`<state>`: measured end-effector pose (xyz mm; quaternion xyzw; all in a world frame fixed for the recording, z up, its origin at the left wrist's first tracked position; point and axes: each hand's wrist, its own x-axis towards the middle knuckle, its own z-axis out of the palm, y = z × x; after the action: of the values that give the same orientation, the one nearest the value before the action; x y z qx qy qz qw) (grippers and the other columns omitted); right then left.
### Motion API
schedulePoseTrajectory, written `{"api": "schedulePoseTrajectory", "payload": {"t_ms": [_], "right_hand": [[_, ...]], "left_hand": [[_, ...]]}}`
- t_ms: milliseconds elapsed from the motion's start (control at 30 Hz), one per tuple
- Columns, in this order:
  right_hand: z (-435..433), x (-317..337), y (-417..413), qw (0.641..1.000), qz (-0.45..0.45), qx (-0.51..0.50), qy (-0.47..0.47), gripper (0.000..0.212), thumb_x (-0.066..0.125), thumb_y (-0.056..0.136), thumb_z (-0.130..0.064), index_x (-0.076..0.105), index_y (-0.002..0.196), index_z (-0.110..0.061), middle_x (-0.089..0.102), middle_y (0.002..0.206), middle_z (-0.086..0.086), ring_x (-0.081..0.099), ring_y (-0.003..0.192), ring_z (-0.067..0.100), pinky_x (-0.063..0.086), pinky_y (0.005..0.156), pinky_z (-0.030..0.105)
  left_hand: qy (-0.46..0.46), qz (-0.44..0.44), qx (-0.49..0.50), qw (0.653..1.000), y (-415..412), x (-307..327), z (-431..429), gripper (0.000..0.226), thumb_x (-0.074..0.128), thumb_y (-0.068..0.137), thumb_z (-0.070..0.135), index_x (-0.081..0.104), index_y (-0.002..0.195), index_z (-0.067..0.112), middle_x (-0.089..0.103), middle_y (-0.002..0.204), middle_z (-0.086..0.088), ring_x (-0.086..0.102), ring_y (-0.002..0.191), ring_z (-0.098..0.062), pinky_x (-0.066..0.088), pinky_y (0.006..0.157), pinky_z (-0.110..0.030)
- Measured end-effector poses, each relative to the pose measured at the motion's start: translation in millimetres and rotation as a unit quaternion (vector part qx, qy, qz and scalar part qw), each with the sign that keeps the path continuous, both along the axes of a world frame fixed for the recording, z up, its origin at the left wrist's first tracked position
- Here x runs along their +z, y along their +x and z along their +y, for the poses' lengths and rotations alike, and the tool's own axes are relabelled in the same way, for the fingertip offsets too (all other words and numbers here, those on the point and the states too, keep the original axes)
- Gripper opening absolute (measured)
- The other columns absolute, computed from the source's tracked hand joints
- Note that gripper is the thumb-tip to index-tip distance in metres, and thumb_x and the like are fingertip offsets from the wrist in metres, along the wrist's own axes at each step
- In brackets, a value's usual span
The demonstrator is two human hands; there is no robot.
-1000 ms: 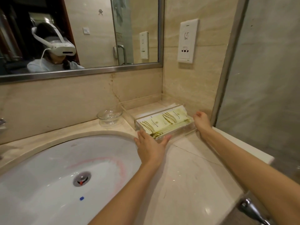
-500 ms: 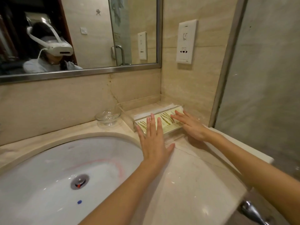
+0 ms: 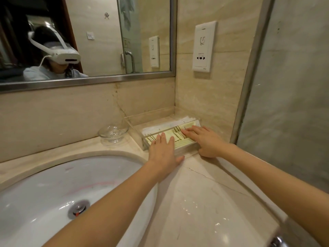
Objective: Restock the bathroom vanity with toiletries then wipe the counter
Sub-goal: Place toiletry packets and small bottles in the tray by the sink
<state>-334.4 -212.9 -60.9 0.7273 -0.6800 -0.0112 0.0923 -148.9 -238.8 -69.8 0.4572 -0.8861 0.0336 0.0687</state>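
On the counter (image 3: 204, 202), both flat hands press the packets (image 3: 179, 139)

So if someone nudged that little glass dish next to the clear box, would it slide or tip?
The glass dish looks low and wide, so it would probably slide rather than tip. The polished counter likely lets it skid easily. Being thin clear glass, it seems breakable if knocked into the sink.

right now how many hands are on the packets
2. The left hand lies flat on the near left end of the packets; the right hand lies flat on their right end.
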Motion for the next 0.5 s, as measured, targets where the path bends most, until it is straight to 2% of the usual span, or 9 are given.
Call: {"api": "schedulePoseTrajectory", "payload": {"t_ms": [67,167,267,367,500], "right_hand": [[-6,3,6,1.000,0.011,0.000,-0.007,0.092,0.053,0.077,-0.008,0.003,0.151,-0.029,0.008,0.156,0.002,0.021,0.141,0.022,0.027,0.110,0.032],[-11,7,6,0.999,-0.019,0.001,0.027,0.092,0.052,0.076,-0.003,0.006,0.151,-0.029,0.001,0.155,-0.002,0.034,0.133,0.022,0.043,0.085,0.028],[-13,10,4,0.999,-0.017,0.011,0.033,0.085,0.054,0.075,-0.005,0.019,0.149,-0.030,0.017,0.152,-0.002,0.043,0.126,0.022,0.048,0.086,0.032],[-16,13,5,0.999,0.001,0.020,0.027,0.077,0.058,0.075,-0.009,0.030,0.144,-0.025,0.035,0.142,-0.002,0.048,0.120,0.022,0.046,0.087,0.032],[-14,12,5,0.999,-0.024,0.023,0.028,0.077,0.056,0.075,-0.007,0.029,0.145,-0.026,0.036,0.143,-0.003,0.044,0.124,0.020,0.042,0.095,0.031]], "left_hand": [[-0.002,0.001,0.007,1.000,1,1,-3,0.087,0.040,0.087,0.065,0.008,0.151,0.016,0.004,0.158,-0.015,0.005,0.147,-0.030,0.012,0.120,-0.041],[-0.003,0.006,0.013,1.000,-1,0,-4,0.086,0.040,0.087,0.064,0.010,0.151,0.014,0.006,0.158,-0.016,0.007,0.147,-0.030,0.014,0.120,-0.041],[-0.010,0.016,0.013,1.000,-2,-1,-4,0.081,0.039,0.089,0.061,0.016,0.150,0.014,0.012,0.158,-0.015,0.013,0.146,-0.030,0.020,0.117,-0.042],[-0.014,0.015,0.009,1.000,1,1,-1,0.073,0.038,0.091,0.059,0.023,0.148,0.017,0.018,0.156,-0.013,0.017,0.145,-0.029,0.026,0.114,-0.041],[-0.022,0.021,0.001,1.000,2,0,-1,0.066,0.040,0.091,0.058,0.031,0.142,0.019,0.027,0.153,-0.011,0.023,0.143,-0.028,0.032,0.110,-0.041]]}}
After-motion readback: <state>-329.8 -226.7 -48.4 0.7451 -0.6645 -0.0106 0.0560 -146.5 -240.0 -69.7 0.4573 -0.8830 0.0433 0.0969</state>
